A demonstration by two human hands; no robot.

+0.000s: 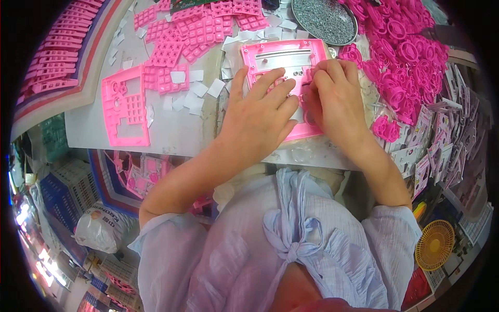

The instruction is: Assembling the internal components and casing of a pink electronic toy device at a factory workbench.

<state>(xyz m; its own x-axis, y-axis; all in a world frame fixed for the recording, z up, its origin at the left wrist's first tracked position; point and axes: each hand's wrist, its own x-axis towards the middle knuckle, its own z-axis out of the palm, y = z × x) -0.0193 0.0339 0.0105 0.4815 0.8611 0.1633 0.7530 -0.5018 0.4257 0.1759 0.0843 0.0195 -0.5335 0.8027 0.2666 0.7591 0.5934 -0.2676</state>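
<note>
A pink plastic housing (317, 52) lies before me at the front of the table, with a silvery, slotted part set in its upper half. My left hand (257, 114) rests over its left side. The fingers are spread and press lightly on the parts inside. Over the right side of the housing, my right hand (335, 96) has its thumb and fingers drawn together in a pinch. Whatever sits between those fingertips is hidden by the hand. The lower middle of the housing is partly covered by both hands.
Another pink housing (110, 109) with cut-outs lies to the left. Pink keypad pieces (202, 34) and white paper slips (195, 99) are scattered behind it. A round tray of small screws (325, 23) stands at the back, beside heaped pink ring-shaped parts (400, 57). Printed cards (442, 140) hang at right.
</note>
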